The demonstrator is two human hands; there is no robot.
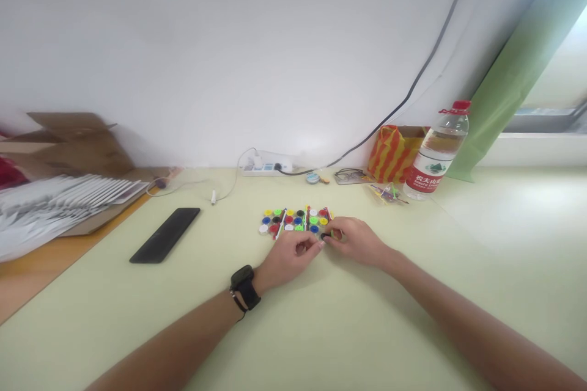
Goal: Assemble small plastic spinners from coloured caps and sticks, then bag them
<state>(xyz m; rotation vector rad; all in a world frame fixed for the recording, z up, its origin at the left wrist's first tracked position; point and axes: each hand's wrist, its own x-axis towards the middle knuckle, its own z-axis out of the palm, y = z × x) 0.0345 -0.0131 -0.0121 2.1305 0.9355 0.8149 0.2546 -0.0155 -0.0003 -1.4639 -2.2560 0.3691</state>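
Several small round discs in red, yellow, green, blue, white and black sit in rows on the table, among them a white disc (263, 229) and a blue disc (314, 229). Thin coloured sticks (306, 219) stand between groups of them. My right hand (355, 240) pinches a black disc (324, 236) at the near right corner of the rows. Close by on the left, my left hand (293, 255) has thumb and forefinger pressed together at the near edge; whatever is between them is too small to make out. A black watch (245, 286) is on my left wrist.
A black phone-like slab (165, 235) lies to the left, near stacked white packets (92, 195) and a cardboard box (77, 143). Behind are a power strip (266, 165) and cables. At right stand a water bottle (438, 153), a striped bag (392, 153) and a small plastic packet (386, 193).
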